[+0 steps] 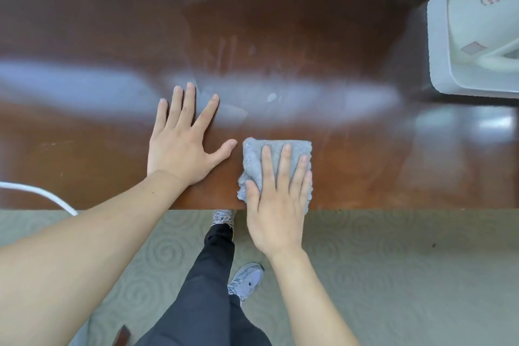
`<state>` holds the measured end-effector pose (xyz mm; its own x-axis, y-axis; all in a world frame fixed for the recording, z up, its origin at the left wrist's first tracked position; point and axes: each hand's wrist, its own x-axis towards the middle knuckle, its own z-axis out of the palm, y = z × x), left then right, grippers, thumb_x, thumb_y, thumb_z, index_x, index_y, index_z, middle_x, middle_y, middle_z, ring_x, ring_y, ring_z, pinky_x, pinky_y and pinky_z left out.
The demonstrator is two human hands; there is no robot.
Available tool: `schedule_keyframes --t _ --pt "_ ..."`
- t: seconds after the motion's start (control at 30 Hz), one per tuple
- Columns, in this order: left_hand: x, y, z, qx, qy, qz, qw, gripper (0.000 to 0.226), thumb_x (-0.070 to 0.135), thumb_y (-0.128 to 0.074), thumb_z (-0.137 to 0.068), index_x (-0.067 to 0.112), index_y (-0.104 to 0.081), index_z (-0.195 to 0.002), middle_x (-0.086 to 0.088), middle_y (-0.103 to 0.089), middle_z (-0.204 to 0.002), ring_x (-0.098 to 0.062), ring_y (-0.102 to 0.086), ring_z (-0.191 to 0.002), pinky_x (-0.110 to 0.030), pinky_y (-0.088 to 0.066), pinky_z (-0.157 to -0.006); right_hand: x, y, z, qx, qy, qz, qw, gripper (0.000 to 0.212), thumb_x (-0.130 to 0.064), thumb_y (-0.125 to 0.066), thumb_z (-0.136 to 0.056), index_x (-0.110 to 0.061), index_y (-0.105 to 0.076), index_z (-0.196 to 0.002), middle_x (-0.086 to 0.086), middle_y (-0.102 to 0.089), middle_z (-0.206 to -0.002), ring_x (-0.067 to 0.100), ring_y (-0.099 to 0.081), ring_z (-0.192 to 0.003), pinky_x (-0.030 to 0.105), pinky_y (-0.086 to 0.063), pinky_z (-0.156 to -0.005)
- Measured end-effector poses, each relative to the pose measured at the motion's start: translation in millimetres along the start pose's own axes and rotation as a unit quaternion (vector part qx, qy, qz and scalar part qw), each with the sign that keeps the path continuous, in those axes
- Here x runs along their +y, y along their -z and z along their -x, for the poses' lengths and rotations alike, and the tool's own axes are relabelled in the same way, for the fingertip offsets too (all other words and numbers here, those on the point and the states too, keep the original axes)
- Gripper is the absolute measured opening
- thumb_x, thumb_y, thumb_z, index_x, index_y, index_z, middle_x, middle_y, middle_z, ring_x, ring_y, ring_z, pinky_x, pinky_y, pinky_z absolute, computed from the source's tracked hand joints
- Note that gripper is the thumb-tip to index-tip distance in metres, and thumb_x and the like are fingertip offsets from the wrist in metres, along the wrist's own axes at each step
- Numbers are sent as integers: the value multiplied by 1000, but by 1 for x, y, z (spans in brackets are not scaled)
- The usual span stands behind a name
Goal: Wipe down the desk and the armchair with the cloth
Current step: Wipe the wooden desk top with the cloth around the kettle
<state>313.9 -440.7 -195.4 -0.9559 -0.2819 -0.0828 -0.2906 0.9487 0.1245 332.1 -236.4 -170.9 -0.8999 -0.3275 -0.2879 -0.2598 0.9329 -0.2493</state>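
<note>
Left hand (182, 146) is spread flat, empty, on the glossy brown wooden desk (351, 36); right hand (276, 205) is pressed open on the folded grey cloth (254, 160), lower centre. Risk: white kettle (483, 22), upper right, could be knocked by wide sweeps.

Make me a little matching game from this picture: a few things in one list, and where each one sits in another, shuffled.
Things:
1. left hand
2. grey cloth
3. white kettle
4. white cable

Places:
A. on a white tray at the desk's far right
B. flat and bare on the desk, fingers spread
C. crossing the desk's near left edge
D. pressed under the right hand at the near edge

Pairs: 1-B, 2-D, 3-A, 4-C
</note>
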Motion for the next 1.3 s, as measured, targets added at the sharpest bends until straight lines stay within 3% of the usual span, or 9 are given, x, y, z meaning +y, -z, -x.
schedule_keyframes --t 0.1,0.23,0.43,0.57,0.73,0.87,0.93,1.1,1.3 --pt "1 0 1 9 4 13 1000 86 80 -30 -87 32 -25 -159 -12 -13 -168 -30 -8 -155 -50 -11 -125 -4 -6 11 -30 5 -1 1000 62 -49 -19 -102 -32 -2 -159 3 12 -167 33 19 -151 50 6 -123" --pt "1 0 0 17 0 19 1000 85 78 -34 -87 32 -28 -158 -13 -15 -168 -30 -10 -155 -50 -11 -125 -1 9 -43 -36 38 -9 999 62 -47 -22 -101 -38 4 -157 -2 18 -166 28 26 -150 46 15 -122" --pt "0 0 -2 17 -3 9 1000 87 80 -35 -86 31 -29 -158 -15 -15 -167 -32 -12 -155 -50 -11 -125 -19 44 -196 -16 25 19 999 60 -47 -23 -104 -35 -1 -158 2 11 -167 35 16 -152 49 9 -123" --pt "0 2 -3 16 0 12 1000 87 79 -36 -86 31 -30 -158 -14 -17 -167 -32 -13 -155 -50 -11 -125 -20 55 -236 -30 81 37 996 60 -45 -22 -103 -32 -1 -158 5 9 -168 38 15 -151 51 6 -123" --pt "-2 1 -1 16 1 13 1000 87 78 -36 -85 30 -31 -158 -15 -18 -167 -32 -14 -155 -50 -11 -125 6 37 -148 28 71 20 997 59 -42 -29 -104 -29 -13 -159 6 -3 -168 36 4 -153 50 -3 -124" --pt "1 -2 1 17 -2 17 1000 87 78 -38 -85 31 -30 -157 -14 -17 -167 -31 -14 -155 -51 -12 -125 24 8 -21 9 39 16 999 60 -45 -25 -103 -28 -12 -159 4 0 -168 34 4 -153 51 -5 -123" --pt "1 -1 0 20 0 18 1000 87 77 -39 -84 30 -30 -157 -15 -18 -167 -32 -14 -155 -51 -13 -125 31 4 1 -19 42 20 999 60 -45 -27 -102 -30 -16 -159 2 -1 -168 33 3 -154 51 -6 -122" --pt "-1 -2 0 12 -4 19 1000 88 77 -41 -84 30 -29 -158 -15 -15 -167 -32 -12 -155 -53 -15 -124 22 30 -87 -20 60 45 997 60 -43 -25 -101 -31 -13 -158 4 -4 -168 33 2 -154 49 -5 -124" --pt "-2 -4 -2 5 -5 16 1000 89 78 -41 -85 30 -26 -159 -14 -10 -168 -31 -9 -156 -54 -15 -124 -41 58 -248 11 61 81 995 58 -44 -25 -105 -27 -10 -159 8 -1 -168 39 5 -152 49 1 -124"
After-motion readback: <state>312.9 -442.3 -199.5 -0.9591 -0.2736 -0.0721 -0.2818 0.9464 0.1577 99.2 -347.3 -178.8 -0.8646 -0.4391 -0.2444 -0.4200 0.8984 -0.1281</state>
